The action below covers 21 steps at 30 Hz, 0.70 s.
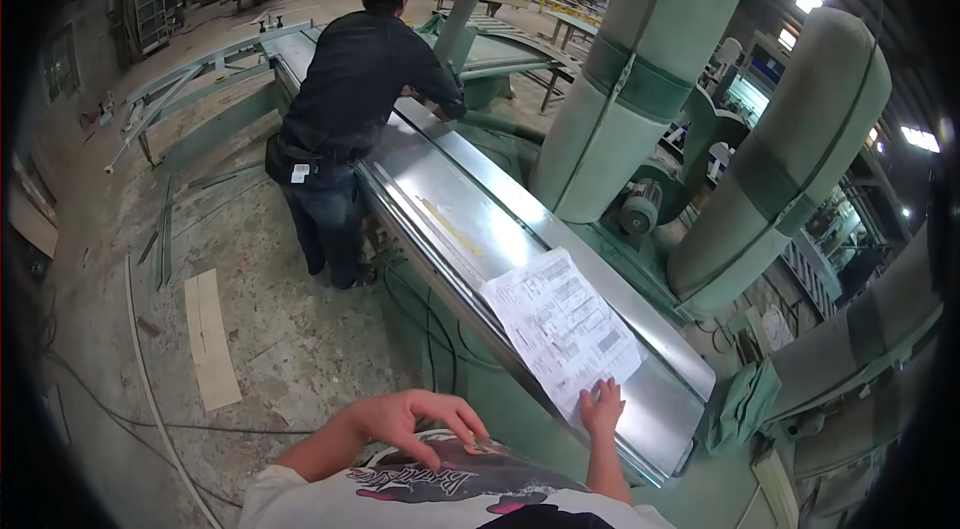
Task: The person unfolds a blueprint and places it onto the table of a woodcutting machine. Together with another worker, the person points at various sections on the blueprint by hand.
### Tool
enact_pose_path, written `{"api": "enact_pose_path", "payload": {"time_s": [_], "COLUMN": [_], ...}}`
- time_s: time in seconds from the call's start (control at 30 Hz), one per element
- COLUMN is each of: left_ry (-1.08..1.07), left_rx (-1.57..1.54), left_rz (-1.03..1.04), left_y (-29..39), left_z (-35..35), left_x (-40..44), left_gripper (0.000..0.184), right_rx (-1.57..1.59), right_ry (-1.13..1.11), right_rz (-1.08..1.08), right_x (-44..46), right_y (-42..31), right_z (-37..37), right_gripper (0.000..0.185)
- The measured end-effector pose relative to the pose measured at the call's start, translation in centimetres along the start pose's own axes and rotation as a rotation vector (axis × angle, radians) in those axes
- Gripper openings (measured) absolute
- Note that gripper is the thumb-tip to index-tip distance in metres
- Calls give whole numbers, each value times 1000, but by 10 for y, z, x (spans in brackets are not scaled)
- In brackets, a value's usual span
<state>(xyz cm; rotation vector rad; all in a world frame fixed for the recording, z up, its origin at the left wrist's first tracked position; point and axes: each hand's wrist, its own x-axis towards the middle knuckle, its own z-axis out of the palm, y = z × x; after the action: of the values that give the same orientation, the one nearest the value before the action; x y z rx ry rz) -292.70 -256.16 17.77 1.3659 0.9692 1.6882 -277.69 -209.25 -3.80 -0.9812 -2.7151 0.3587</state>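
Observation:
A printed sheet of drawings (pixel 565 324) lies flat on the metal sliding table of a machine (pixel 660 399). My right hand (pixel 602 407) rests on the sheet's lower edge with its fingers spread; the small print is too fine to read. My left hand (pixel 425 422) hovers in front of my shirt (pixel 450 479), thumb and fingers apart and bent, with nothing visible in it. Further up the table lies a thin yellowish strip (pixel 450 229), away from both hands.
A person in dark clothes (pixel 350 99) leans over the table's far part. Tall dust-collector bags (pixel 640 69) and a motor (pixel 640 207) stand to the right. On the floor at left are a board (pixel 210 339), long strips and cables (pixel 430 329).

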Motion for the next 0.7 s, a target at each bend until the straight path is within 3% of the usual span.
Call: {"api": "enact_pose_path", "payload": {"time_s": [0.03,0.1,0.2,0.43,0.63,0.7], "left_ry": [-5,-274,-398,-482,-474,-368], "left_rx": [-6,41,-65,-192,-31,140], "left_rz": [-5,88,147,121,205,238], "left_y": [9,22,26,39,58,70], "left_z": [1,8,15,18,21,15], "left_x": [9,28,45,64,81,81], "left_gripper": [49,51,47,37,13,10], "right_rx": [8,78,111,32,71,86], "right_ry": [-4,-35,125,103,57,37], "right_rz": [12,34,-49,16,-6,-12], "right_x": [1,-4,-9,-16,-1,1], "right_y": [-5,-4,5,14,2,-11], "right_z": [2,-3,-1,-7,-21,-20], "right_gripper": [64,65,62,65,63,63]}}
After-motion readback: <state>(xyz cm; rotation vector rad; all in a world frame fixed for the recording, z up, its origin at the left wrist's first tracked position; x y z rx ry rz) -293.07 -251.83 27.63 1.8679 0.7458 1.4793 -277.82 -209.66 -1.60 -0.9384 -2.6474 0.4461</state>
